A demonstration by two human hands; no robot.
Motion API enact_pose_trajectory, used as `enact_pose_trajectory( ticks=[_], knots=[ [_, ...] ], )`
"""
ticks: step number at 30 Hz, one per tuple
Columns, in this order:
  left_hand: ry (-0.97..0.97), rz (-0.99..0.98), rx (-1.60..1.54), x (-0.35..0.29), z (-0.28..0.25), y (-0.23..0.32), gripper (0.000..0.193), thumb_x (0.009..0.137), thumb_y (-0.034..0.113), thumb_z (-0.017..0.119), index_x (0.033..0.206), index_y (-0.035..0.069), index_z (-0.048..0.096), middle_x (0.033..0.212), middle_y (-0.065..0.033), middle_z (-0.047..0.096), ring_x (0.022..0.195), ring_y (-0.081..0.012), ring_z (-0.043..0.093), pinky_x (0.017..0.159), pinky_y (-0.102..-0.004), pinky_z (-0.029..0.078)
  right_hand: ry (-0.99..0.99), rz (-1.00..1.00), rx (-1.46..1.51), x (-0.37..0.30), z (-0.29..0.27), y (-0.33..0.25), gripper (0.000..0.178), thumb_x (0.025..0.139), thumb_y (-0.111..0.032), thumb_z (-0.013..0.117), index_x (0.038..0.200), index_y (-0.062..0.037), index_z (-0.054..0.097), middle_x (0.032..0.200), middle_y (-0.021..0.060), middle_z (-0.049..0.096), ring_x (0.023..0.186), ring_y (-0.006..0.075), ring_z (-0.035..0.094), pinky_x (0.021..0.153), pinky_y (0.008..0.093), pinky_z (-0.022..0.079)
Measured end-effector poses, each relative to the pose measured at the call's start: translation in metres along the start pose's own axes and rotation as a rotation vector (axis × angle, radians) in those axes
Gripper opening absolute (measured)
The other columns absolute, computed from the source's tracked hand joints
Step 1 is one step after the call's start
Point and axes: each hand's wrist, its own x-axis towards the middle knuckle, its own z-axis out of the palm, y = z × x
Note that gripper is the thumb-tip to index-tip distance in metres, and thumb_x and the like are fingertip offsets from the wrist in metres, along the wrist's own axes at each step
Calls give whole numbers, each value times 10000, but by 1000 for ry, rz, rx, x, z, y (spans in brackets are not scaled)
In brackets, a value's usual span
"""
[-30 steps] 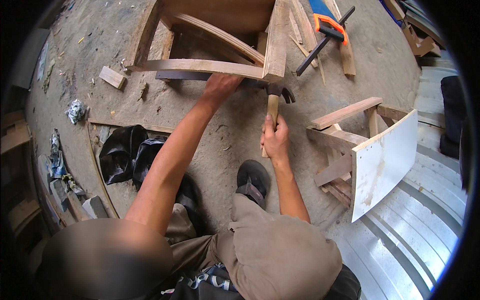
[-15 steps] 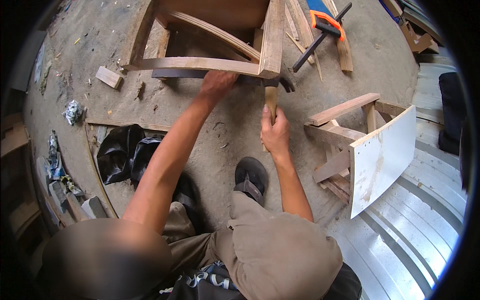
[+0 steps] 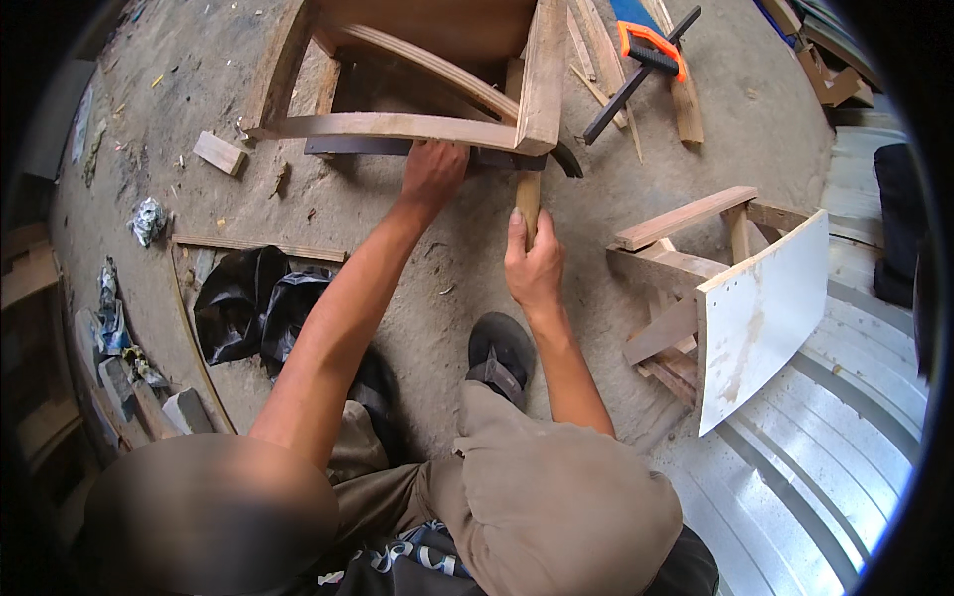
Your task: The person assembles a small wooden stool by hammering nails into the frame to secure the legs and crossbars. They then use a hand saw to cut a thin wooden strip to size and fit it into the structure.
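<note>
A wooden stool frame [image 3: 397, 125] lies on its side at the top, with a dark narrow board [image 3: 358, 146] along its near lower edge. My left hand [image 3: 435, 174] is closed on that dark board, its fingertips partly hidden by the pale rail above. My right hand [image 3: 535, 263] is wrapped round the wooden handle of a claw hammer [image 3: 528, 194]. The hammer's head is mostly hidden at the frame's right corner; its curved dark claw shows just to the right. Whether the head touches the frame I cannot tell.
A second stool [image 3: 760, 308] with a white top lies tipped at the right, beside corrugated metal sheets [image 3: 795, 447]. An orange-handled saw [image 3: 651, 50] rests on wood strips at the upper right. A black plastic bag [image 3: 238, 303] and a wood block [image 3: 218, 153] lie left.
My right hand and the hammer have shifted slightly left, and the hammer's head has slipped further behind the frame's corner. My left hand stays on the dark board.
</note>
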Motion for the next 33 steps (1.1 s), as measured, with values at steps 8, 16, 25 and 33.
enact_pose_trajectory(
  ticks=[8, 16, 25, 33],
  knots=[
    [65, 34, 12, -4, 2, 5, 284, 816, 167, 617, 1058, 33, 682, 990, -140, 707, 1012, -298, 657, 933, -438, 484, 47, 55, 5, -4, -5, -7, 408, 1014, -359, 523, 982, 42, 588, 822, 317, 643, 842, 515, 635, 705, 519, 478],
    [41, 63, -188, -12, 13, -11, 699, 784, 424, 794, 1317, 43, 552, 1287, -149, 621, 1205, -319, 583, 1051, -461, 435, -13, 219, 91, -26, -11, 33, 435, 998, -393, 565, 968, 40, 600, 774, 246, 631, 725, 396, 634, 665, 450, 483],
    [-437, 197, -63, -33, -71, -71, 755, 906, 222, 684, 1538, 58, 305, 1533, -166, 418, 1438, -311, 375, 1196, -459, 281, 59, 71, -383, -47, -33, 67, 384, 945, -317, 648, 1075, 42, 607, 902, 248, 629, 876, 425, 625, 806, 489, 491],
    [-831, 367, 26, -39, -154, -127, 673, 938, 225, 658, 1518, 73, 353, 1529, -178, 417, 1420, -302, 405, 1200, -442, 299, 211, -314, -154, 63, -34, 32, 329, 914, -230, 695, 1115, 27, 654, 1040, 199, 678, 958, 344, 654, 861, 435, 511]
  ],
)
